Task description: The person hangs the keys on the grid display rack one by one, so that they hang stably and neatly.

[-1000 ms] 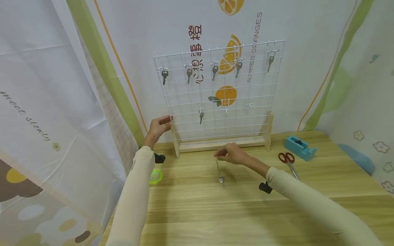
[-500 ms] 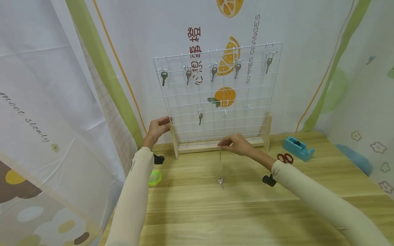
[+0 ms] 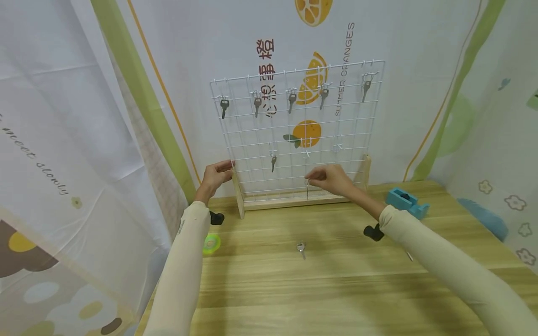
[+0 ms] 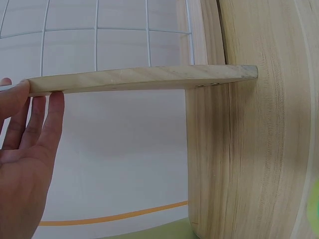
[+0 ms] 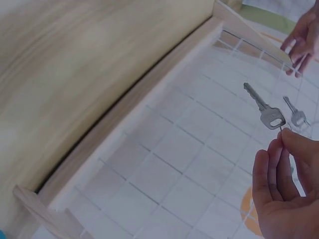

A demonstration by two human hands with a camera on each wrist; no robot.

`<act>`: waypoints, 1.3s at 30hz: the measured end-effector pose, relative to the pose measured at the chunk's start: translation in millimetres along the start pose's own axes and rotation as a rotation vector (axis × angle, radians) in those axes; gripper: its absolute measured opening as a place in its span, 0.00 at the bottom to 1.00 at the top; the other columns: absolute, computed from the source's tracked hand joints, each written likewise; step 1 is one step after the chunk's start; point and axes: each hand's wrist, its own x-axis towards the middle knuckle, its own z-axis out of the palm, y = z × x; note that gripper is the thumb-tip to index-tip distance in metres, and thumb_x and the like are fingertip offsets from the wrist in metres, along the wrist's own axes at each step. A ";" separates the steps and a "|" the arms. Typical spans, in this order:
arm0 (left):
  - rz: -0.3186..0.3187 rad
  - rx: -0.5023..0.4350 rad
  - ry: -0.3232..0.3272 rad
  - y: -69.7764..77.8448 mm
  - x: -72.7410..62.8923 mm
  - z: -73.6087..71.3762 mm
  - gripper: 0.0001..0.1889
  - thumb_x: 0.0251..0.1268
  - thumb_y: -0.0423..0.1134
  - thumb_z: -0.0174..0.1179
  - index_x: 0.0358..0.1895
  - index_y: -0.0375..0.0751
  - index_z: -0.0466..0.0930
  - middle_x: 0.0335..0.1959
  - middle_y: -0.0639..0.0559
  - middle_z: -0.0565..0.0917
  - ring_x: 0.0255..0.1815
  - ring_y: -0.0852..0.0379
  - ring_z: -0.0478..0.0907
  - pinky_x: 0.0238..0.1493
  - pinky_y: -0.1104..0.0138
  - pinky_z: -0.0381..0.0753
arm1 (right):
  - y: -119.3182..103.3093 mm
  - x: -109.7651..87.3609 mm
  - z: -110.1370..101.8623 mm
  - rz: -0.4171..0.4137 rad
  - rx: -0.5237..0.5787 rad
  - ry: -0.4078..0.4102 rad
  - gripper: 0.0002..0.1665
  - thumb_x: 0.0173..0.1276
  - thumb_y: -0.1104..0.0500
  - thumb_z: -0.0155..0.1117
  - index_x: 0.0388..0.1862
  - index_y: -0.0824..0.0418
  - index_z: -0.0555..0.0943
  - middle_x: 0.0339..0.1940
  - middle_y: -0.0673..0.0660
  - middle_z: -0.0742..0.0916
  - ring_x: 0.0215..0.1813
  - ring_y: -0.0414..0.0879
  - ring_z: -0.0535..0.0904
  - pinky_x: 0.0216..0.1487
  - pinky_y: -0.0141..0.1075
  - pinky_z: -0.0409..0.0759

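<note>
My left hand (image 3: 215, 175) grips the upper end of the rack's left wooden post (image 4: 144, 78), thumb on one face and fingertips on the other. Between thumb and fingertips, my right hand (image 3: 332, 179) pinches a small ring with a silver key (image 5: 270, 117) dangling from it, in front of the lower part of the white wire grid rack (image 3: 275, 204). Several keys hang along the grid's upper row, and one key (image 3: 274, 163) hangs lower at left. To its right, a white hook (image 3: 307, 153) and another hook (image 3: 338, 147) carry no key. Another key (image 3: 300, 249) lies on the table.
A blue tape dispenser (image 3: 405, 203) stands at the table's right back. The scissors' tip (image 3: 409, 255) peeks out beside my right sleeve, which covers the rest. Near my left forearm lies a yellow-green round object (image 3: 211, 243). A printed curtain (image 3: 176, 42) hangs behind the rack.
My right hand has lifted the key from low over the table, up and slightly right, to the front of the grid. The left hand stays on the post. My right sleeve now covers the scissors' handles.
</note>
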 end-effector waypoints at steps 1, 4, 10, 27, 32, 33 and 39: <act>-0.001 0.006 -0.001 1.8 -1.3 0.4 0.27 0.77 0.21 0.52 0.76 0.26 0.65 0.75 0.32 0.70 0.75 0.35 0.67 0.73 0.52 0.74 | -0.8 1.4 -3.0 -0.002 -0.002 0.008 0.09 0.69 0.67 0.73 0.47 0.68 0.90 0.40 0.61 0.93 0.39 0.53 0.90 0.41 0.42 0.91; 0.001 0.015 0.000 1.5 -0.5 0.2 0.27 0.77 0.21 0.52 0.76 0.26 0.65 0.75 0.32 0.70 0.75 0.35 0.68 0.72 0.52 0.76 | -3.2 5.5 -12.1 -0.006 -0.007 0.036 0.09 0.69 0.67 0.73 0.47 0.68 0.90 0.40 0.61 0.92 0.40 0.54 0.91 0.42 0.46 0.91; 0.039 0.026 0.022 -18.8 13.5 -3.3 0.26 0.78 0.23 0.52 0.76 0.28 0.66 0.74 0.34 0.71 0.73 0.39 0.71 0.69 0.57 0.79 | -8.2 14.8 -28.1 0.008 -0.020 0.096 0.08 0.70 0.66 0.73 0.46 0.66 0.91 0.41 0.61 0.92 0.39 0.54 0.91 0.39 0.33 0.89; 0.045 0.051 0.047 -20.3 12.4 -4.5 0.26 0.78 0.24 0.53 0.76 0.30 0.68 0.73 0.35 0.73 0.73 0.40 0.72 0.68 0.59 0.80 | -12.3 35.4 -35.7 0.101 -0.017 0.166 0.08 0.71 0.64 0.72 0.47 0.64 0.91 0.42 0.60 0.93 0.40 0.53 0.90 0.35 0.23 0.82; 0.048 0.055 0.048 -19.5 11.6 -5.3 0.26 0.78 0.24 0.53 0.76 0.30 0.68 0.73 0.35 0.73 0.72 0.40 0.73 0.68 0.60 0.80 | -8.8 38.5 -31.0 0.110 -0.007 0.169 0.09 0.71 0.63 0.72 0.47 0.64 0.91 0.42 0.60 0.93 0.41 0.53 0.91 0.36 0.26 0.85; 0.046 0.052 0.047 -19.6 11.8 -5.2 0.26 0.78 0.24 0.53 0.76 0.30 0.68 0.73 0.36 0.73 0.72 0.40 0.73 0.68 0.60 0.80 | -7.7 38.8 -30.3 0.113 -0.006 0.171 0.09 0.71 0.63 0.72 0.47 0.65 0.91 0.42 0.60 0.93 0.41 0.53 0.91 0.36 0.27 0.85; 0.038 0.031 0.038 -20.5 13.5 -3.5 0.26 0.78 0.23 0.53 0.76 0.31 0.68 0.73 0.36 0.73 0.73 0.41 0.72 0.70 0.58 0.78 | -2.0 41.2 -27.2 0.127 -0.008 0.203 0.08 0.71 0.64 0.73 0.46 0.66 0.91 0.41 0.60 0.93 0.40 0.54 0.90 0.35 0.25 0.83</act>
